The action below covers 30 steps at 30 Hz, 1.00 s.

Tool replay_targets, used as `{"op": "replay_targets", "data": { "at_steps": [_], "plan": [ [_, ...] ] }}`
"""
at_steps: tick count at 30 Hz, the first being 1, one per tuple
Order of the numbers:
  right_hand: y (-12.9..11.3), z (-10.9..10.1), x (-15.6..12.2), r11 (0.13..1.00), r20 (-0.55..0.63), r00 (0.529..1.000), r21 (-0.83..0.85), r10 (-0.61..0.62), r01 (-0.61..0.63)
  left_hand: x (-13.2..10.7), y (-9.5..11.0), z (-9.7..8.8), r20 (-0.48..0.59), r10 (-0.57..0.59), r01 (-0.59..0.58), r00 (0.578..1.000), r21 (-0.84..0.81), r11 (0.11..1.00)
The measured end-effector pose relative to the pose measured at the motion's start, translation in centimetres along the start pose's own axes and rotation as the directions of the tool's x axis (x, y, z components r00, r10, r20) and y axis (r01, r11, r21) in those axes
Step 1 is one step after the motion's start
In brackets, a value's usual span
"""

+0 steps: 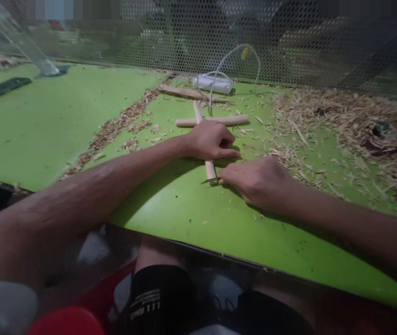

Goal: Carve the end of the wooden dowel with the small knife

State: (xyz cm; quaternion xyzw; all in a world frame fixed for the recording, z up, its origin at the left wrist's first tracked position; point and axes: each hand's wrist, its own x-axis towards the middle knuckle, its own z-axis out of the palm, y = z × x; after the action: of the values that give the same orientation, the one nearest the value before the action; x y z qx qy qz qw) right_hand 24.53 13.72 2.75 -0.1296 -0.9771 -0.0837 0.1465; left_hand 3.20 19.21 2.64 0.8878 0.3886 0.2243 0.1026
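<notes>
My left hand [211, 139] is closed over a slim wooden stick [209, 168] and presses it onto the green table [62, 125]. The stick runs away from me and passes beneath a second stick [212, 121] lying crosswise. My right hand [259, 181] is closed on a small blade [209, 180] whose tip meets the near end of the first stick. The handle of the blade is hidden in my fingers.
Wood shavings [341, 125] lie thick on the right and in a band [115, 128] at the left. A flat wood strip [188, 94], a white device [214, 83] with a cable and a mesh screen [289, 42] stand behind. Dark flat objects [3, 87] lie far left.
</notes>
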Motion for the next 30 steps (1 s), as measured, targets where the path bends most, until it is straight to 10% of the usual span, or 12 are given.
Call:
{"op": "replay_targets", "data": {
  "at_steps": [30],
  "plan": [
    [-0.9,-1.0,0.3,0.989,0.111,0.994,-0.147,0.0,0.016,0.0,0.6,0.2,-0.05,-0.113,0.115,0.992,0.028,0.993]
  ]
}}
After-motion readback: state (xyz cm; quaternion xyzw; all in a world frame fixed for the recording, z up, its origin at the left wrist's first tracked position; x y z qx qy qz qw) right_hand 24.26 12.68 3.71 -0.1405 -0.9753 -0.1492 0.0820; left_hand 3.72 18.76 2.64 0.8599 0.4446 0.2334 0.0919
